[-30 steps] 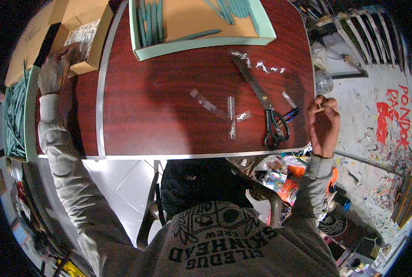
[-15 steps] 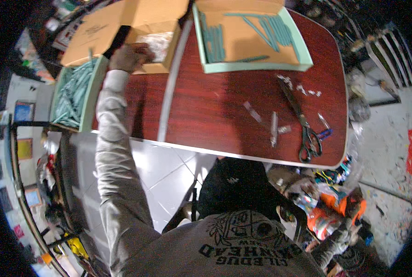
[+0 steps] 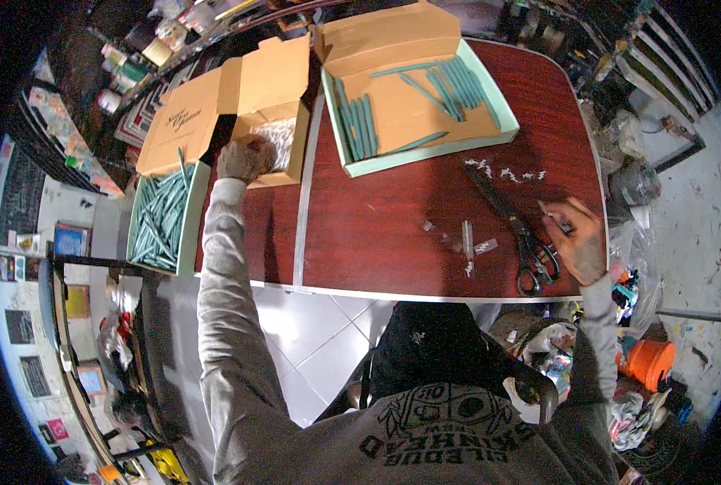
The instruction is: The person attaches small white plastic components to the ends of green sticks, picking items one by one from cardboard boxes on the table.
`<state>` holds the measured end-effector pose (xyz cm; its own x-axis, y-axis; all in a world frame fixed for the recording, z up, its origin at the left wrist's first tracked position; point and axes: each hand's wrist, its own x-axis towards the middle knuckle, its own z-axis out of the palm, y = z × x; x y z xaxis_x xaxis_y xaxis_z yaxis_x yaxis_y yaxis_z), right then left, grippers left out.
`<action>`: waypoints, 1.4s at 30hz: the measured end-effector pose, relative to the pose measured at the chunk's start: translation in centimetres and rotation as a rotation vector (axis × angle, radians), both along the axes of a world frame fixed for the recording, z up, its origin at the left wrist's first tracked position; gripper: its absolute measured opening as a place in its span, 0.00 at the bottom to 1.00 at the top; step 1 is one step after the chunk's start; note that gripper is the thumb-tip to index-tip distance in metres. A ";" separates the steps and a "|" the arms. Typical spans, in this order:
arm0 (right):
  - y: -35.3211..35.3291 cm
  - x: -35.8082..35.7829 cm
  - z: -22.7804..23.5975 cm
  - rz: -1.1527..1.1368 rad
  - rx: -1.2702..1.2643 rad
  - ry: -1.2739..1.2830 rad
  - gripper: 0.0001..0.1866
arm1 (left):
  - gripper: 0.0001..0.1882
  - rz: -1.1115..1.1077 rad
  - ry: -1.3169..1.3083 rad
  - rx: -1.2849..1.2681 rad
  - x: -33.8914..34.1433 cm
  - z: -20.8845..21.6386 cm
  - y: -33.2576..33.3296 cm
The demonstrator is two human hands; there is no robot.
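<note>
Fingers (image 3: 577, 213) of the right hand (image 3: 584, 247) have come above the table (image 3: 376, 234), so both hands are at the work.
They are curled; whether they hold something, I cannot tell. Beyond them, leftward, is the wide green box (image 3: 441, 153); farther left, the left hand (image 3: 244, 159) is at the small box (image 3: 283, 177) with white pieces (image 3: 281, 137), its grip unclear. Scissors (image 3: 519, 225) lie just left of right fingers, an obstacle before the strips (image 3: 467, 236).

Left hand (image 3: 245, 158), far left: fingertips hidden at the small box (image 3: 283, 177), grip indeterminate. White contents (image 3: 279, 136) of the box: too blurred to identify. Right hand (image 3: 580, 241): anything between the fingertips too small to tell. Sweater (image 3: 449, 465): cut off by the near picture edge.
</note>
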<state>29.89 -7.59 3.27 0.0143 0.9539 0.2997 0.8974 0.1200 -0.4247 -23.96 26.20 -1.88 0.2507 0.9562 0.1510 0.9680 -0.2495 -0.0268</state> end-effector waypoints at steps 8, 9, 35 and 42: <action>3.2 -1.1 -3.7 0.098 0.030 0.053 0.09 | 0.21 0.052 -0.045 -0.100 1.0 1.0 -0.4; 3.6 -1.4 -3.7 0.123 0.005 0.077 0.09 | 0.20 0.021 -0.004 -0.016 -0.9 0.5 -0.2; 27.6 -18.2 -3.3 0.822 0.199 -0.631 0.04 | 0.13 -0.196 -0.822 0.715 10.5 4.2 -10.0; 25.5 -15.9 3.6 0.652 0.134 0.385 0.11 | 0.20 -0.204 -1.197 0.394 19.6 8.2 -13.2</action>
<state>13.97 17.92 6.85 -0.4116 0.7612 0.5012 0.4197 0.6464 -0.6371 -4.40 13.01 6.27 -0.1015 0.7558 0.6469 0.3847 -0.5699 0.7261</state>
